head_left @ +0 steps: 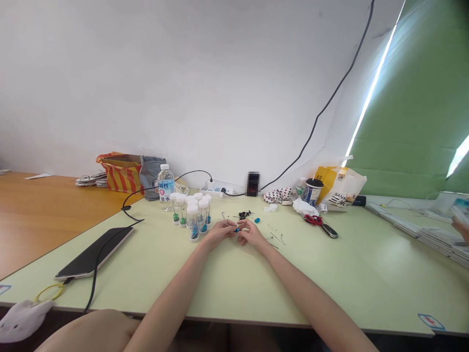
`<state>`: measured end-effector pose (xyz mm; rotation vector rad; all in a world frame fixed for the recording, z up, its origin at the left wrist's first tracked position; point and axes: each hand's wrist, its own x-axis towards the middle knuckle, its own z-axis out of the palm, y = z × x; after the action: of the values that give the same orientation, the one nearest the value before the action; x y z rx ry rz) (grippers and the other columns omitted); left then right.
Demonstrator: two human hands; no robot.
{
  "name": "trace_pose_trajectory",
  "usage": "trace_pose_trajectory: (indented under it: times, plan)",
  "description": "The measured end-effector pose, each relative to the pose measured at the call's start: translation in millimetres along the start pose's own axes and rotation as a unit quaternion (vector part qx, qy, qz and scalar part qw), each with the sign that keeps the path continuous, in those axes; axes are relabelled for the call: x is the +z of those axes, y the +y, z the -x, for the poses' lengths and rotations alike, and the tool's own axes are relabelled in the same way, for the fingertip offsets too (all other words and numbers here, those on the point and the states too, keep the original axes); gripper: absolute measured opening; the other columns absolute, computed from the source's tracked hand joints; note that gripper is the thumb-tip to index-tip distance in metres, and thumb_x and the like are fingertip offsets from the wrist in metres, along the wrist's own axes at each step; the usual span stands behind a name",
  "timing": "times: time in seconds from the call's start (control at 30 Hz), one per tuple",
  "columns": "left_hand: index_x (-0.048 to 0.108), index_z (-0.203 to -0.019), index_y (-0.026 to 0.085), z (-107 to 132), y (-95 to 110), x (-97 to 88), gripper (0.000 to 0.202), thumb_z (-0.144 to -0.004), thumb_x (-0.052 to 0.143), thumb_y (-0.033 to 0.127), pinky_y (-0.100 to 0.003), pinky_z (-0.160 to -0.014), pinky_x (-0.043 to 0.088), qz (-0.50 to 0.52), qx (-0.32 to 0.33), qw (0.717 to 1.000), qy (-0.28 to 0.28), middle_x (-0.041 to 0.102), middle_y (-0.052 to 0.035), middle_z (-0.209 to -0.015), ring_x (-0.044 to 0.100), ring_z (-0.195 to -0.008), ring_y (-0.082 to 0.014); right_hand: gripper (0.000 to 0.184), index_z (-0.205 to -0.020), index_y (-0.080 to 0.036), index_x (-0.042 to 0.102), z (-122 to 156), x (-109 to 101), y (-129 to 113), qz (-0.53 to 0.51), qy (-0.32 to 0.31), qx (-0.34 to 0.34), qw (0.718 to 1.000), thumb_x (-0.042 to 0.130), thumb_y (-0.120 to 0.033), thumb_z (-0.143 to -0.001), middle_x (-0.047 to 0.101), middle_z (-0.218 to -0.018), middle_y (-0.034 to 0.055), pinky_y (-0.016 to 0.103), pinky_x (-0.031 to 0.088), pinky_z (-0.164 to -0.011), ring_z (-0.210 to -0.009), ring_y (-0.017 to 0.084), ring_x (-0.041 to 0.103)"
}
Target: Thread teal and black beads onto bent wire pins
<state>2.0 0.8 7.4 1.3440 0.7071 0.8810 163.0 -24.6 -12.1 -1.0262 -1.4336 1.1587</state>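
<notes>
Above the table's middle, my left hand [220,231] and my right hand [251,233] meet at the fingertips. Both are closed in a pinch around a small blue piece with some black on it [237,230]; its exact kind is too small to make out. Left of my left hand stand several clear tubes with white caps [192,222], holding blue and green pieces. Just beyond my fingers lie small black parts [244,214] and a loose blue piece [257,220]. Thin metal pins or rods [281,239] are scattered right of my right hand.
A water bottle [166,188] and a striped bag [122,173] stand at the back left. A tablet [94,253] with a cable lies front left. Red-handled scissors [313,220], a cup [313,192] and a yellow-white bag [339,188] are on the right. Another person's hand [459,225] shows far right.
</notes>
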Motion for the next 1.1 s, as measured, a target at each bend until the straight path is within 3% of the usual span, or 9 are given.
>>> trace_pose_trajectory:
  times: [0.1, 0.33, 0.53, 0.67, 0.87, 1.0, 1.1]
  plan:
    - [0.060, -0.077, 0.014, 0.0, -0.4, -0.5, 0.025, -0.060, 0.070, 0.029, -0.027, -0.068, 0.043, 0.002, 0.000, 1.000, -0.004, 0.062, -0.0033, -0.072, 0.057, -0.062, -0.0116, 0.034, -0.095, -0.022, 0.046, 0.5, -0.4, -0.7, -0.003, -0.001, -0.006, 1.000, 0.056, -0.020, -0.062, 0.055, -0.085, -0.0011, 0.020, 0.047, -0.041, -0.050, 0.008, 0.057]
    - [0.060, -0.076, 0.014, 0.3, -0.6, -0.5, 0.024, -0.061, 0.070, 0.031, -0.030, -0.072, 0.043, -0.003, 0.002, 1.000, -0.008, 0.062, -0.0025, -0.067, 0.059, -0.063, -0.0130, 0.026, -0.096, -0.020, 0.046, -0.4, -0.3, 0.0, -0.015, -0.018, 0.019, 1.000, 0.049, -0.026, -0.071, 0.056, -0.064, -0.0034, 0.019, 0.045, -0.042, -0.047, 0.009, 0.056]
    - [0.060, -0.075, 0.013, 0.5, 0.1, -0.2, 0.025, -0.060, 0.070, 0.030, -0.029, -0.070, 0.043, -0.004, 0.000, 1.000, 0.002, 0.062, -0.0028, -0.069, 0.058, -0.062, -0.0124, 0.033, -0.093, -0.021, 0.047, 1.2, 2.1, -2.4, -0.008, 0.008, 0.003, 1.000, 0.057, -0.020, -0.062, 0.055, -0.079, -0.0022, 0.019, 0.045, -0.041, -0.048, 0.008, 0.056]
    - [0.060, -0.076, 0.013, 0.9, 0.5, -0.2, 0.024, -0.060, 0.070, 0.029, -0.030, -0.073, 0.043, -0.004, -0.002, 1.000, -0.004, 0.061, -0.0022, -0.068, 0.058, -0.063, -0.0127, 0.025, -0.093, -0.020, 0.046, 1.0, 1.8, -2.7, -0.012, -0.006, 0.019, 1.000, 0.050, -0.021, -0.068, 0.053, -0.067, -0.0038, 0.019, 0.045, -0.041, -0.046, 0.009, 0.056]
    - [0.061, -0.075, 0.014, 2.2, 3.4, 1.6, 0.023, -0.059, 0.071, 0.028, -0.028, -0.069, 0.042, -0.003, -0.009, 1.000, 0.009, 0.061, -0.0016, -0.067, 0.057, -0.061, -0.0117, 0.033, -0.094, -0.021, 0.046, 0.0, 1.4, -1.7, -0.006, 0.013, 0.004, 1.000, 0.056, -0.020, -0.063, 0.054, -0.080, -0.0022, 0.020, 0.046, -0.040, -0.050, 0.008, 0.057]
    - [0.061, -0.074, 0.013, 2.3, 3.2, 2.2, 0.023, -0.059, 0.071, 0.028, -0.029, -0.071, 0.043, -0.001, -0.005, 1.000, 0.002, 0.061, -0.0018, -0.066, 0.058, -0.062, -0.0126, 0.026, -0.094, -0.021, 0.046, 0.0, 1.6, -1.7, -0.008, 0.000, 0.019, 1.000, 0.049, -0.023, -0.068, 0.052, -0.066, -0.0044, 0.018, 0.045, -0.040, -0.046, 0.008, 0.055]
    - [0.061, -0.075, 0.014, 1.7, 1.8, 1.5, 0.023, -0.060, 0.070, 0.028, -0.030, -0.072, 0.043, 0.002, -0.002, 1.000, 0.004, 0.061, -0.0015, -0.066, 0.058, -0.062, -0.0125, 0.027, -0.095, -0.021, 0.046, -0.4, 1.6, -1.0, -0.011, 0.004, 0.018, 1.000, 0.050, -0.023, -0.068, 0.054, -0.070, -0.0035, 0.018, 0.045, -0.040, -0.047, 0.008, 0.056]
